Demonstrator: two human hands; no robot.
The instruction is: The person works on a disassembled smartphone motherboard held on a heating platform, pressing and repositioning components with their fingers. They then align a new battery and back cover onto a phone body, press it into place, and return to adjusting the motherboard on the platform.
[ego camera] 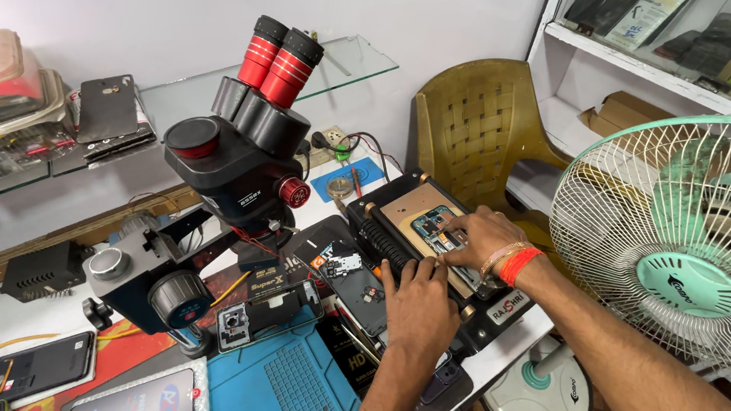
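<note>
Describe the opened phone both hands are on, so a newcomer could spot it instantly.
Start at the big black microscope with red eyepieces, then look right to the black machine with a tan plate. The opened phone lies on that plate, under the right hand, the left hand beside it. Unlike the phones nearby, its insides are exposed.

Microscope [244,146] is looming at centre frame, blocking approach from the left w/ its stand. Fan [692,254] is crowding the lower right. Blue mat [268,402] at bottom centre is lying mostly open for passing.
</note>
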